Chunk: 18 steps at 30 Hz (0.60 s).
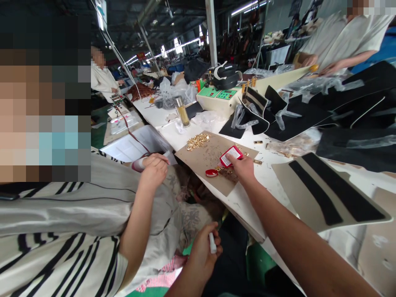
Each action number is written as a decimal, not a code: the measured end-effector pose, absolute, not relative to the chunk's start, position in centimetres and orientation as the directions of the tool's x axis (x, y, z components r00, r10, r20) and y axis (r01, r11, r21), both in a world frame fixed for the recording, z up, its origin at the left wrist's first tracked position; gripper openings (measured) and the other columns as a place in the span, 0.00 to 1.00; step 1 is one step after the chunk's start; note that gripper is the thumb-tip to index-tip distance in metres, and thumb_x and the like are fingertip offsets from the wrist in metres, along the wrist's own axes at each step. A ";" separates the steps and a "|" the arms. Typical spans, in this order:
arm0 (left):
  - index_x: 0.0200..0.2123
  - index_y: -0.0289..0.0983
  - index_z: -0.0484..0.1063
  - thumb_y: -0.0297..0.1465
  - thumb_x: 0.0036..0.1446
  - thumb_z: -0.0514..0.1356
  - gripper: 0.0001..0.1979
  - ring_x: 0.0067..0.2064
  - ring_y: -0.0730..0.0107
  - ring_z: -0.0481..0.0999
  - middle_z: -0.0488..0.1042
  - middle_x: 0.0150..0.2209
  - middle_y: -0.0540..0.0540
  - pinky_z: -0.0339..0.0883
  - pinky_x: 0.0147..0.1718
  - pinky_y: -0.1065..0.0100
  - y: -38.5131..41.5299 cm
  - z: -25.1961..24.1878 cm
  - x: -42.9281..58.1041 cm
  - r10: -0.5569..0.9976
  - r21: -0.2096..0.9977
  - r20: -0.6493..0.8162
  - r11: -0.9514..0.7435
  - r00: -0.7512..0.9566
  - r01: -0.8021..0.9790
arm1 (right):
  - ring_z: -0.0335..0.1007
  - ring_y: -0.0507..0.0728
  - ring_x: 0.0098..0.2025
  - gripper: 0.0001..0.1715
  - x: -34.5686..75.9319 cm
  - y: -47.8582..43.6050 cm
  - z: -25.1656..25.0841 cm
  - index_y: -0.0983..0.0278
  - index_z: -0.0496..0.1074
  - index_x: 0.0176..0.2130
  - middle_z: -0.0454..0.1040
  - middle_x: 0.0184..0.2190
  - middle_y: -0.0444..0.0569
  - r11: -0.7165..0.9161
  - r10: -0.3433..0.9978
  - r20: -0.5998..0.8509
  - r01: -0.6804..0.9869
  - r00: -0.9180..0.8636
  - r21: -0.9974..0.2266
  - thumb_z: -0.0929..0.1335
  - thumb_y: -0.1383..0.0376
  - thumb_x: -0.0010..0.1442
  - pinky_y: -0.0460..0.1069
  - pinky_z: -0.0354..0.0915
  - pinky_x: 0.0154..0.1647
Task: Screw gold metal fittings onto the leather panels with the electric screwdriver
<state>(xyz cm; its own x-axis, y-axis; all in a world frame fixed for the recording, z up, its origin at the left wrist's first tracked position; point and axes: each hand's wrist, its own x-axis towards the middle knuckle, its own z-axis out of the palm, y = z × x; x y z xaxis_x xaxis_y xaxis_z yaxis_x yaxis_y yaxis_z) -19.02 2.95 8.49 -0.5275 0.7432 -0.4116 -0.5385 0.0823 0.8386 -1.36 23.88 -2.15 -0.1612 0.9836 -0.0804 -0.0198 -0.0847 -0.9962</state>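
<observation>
My right hand (245, 168) is closed around a red squeeze bottle (231, 156) with a white label. The bottle is tilted, its nozzle end pointing down and left over a brown cardboard sheet (188, 156). Just below that end lies a small red oval object (211, 173); its kind is unclear. Small gold-coloured metal pieces lie around the bottle, too small to make out. Farther back on the cardboard is a heap of gold chain-like hardware (198, 141). Low in front of the table edge, my left hand (206, 247) grips a small white cap-like cylinder (212, 243).
A person in a striped sleeve (102, 264) sits close on my left, hands resting together (155, 167). Behind the cardboard stand a glass bottle (182, 111) and a green-panelled machine (219, 99). Black cut pieces (337, 189) lie right; another person (340, 45) works across the table.
</observation>
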 end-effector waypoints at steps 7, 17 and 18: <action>0.45 0.39 0.78 0.42 0.69 0.64 0.12 0.43 0.63 0.81 0.82 0.44 0.43 0.79 0.42 0.59 2.3 8.9 -25.1 0.731 0.835 -0.357 -0.031 -0.582 -0.550 | 0.84 0.67 0.39 0.23 -0.9 23.2 -1.2 0.64 0.83 0.37 0.85 0.33 0.52 -0.025 0.990 -0.034 0.064 -0.139 -0.998 0.78 0.49 0.50 0.55 0.77 0.38; 0.38 0.51 0.75 0.19 0.53 0.70 0.19 0.59 0.53 0.82 0.80 0.38 0.44 0.83 0.49 0.49 3.5 4.0 -17.6 0.788 0.786 -0.360 -0.032 -0.499 -0.617 | 0.81 0.65 0.34 0.25 -0.6 22.8 -0.7 0.65 0.83 0.36 0.84 0.30 0.51 0.021 0.994 0.010 0.099 -0.109 -0.995 0.77 0.47 0.50 0.54 0.75 0.35; 0.36 0.51 0.75 0.18 0.54 0.68 0.18 0.60 0.53 0.81 0.79 0.38 0.44 0.84 0.49 0.49 4.1 3.5 -16.8 0.795 0.782 -0.359 -0.030 -0.489 -0.623 | 0.81 0.65 0.34 0.26 -0.6 22.8 -0.8 0.65 0.83 0.37 0.84 0.30 0.51 0.025 0.994 0.014 0.094 -0.108 -0.995 0.77 0.46 0.50 0.54 0.75 0.34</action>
<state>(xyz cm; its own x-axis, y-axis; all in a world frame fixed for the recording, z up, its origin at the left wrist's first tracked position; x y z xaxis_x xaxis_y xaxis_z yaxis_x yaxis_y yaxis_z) -16.81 4.11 3.55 -0.4886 0.7952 -0.3590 -0.6228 -0.0297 0.7818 -0.61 22.78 -0.80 -0.1084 0.9940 0.0144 0.0944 0.0247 -0.9952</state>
